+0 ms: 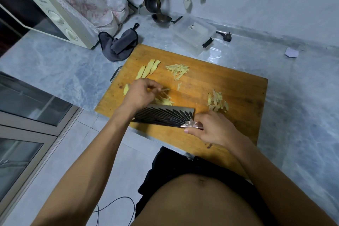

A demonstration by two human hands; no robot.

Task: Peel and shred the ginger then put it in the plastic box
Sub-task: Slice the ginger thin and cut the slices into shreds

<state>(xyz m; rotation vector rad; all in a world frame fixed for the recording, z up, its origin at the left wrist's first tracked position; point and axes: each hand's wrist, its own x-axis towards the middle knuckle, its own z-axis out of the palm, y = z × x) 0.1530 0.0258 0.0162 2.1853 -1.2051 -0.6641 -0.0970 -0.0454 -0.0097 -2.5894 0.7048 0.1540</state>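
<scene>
Counter (55, 71) of grey marble carries a wooden cutting board (229, 88) at its near edge, and the clear plastic box (194, 33) sits just past the board's far edge, seemingly still lidded. Cleaver (163, 115) lies near the board's near edge, its handle gripped by the right hand (211, 130). Left hand (141, 93) curls its fingers on ginger shreds (165, 100) beside the blade. Uncut ginger slices (148, 69) wait towards the far left corner, a finished shred pile (178, 71) beside them, peelings (217, 101) nearer the right. Shredding looks underway; next the remaining slices need stacking and fine cutting.
</scene>
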